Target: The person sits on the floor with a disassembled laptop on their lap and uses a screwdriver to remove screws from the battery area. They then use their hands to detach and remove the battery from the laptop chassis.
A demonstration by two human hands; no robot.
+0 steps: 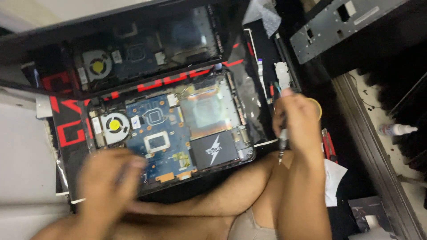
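Note:
An opened laptop (240, 133) lies with its cover off, showing a blue circuit board (151, 133), a round fan with a yellow hub (114, 126), a metal shield (209, 109) and a black drive with a white lightning mark (215, 150). Its glossy dark lid (147, 49) stands behind and mirrors the insides. My left hand (109, 178) is blurred over the laptop's near left corner, and its grip is unclear. My right hand (298, 120) hovers just right of the laptop, closed around a thin screwdriver (282, 149) whose tip points down toward my leg.
A black and red mat (66, 129) lies under the laptop. A grey metal plate (342, 24) rests at the top right, a white bottle (398, 130) on the right ledge. A red-handled tool (328, 144) and white paper (334, 178) sit beside my right arm.

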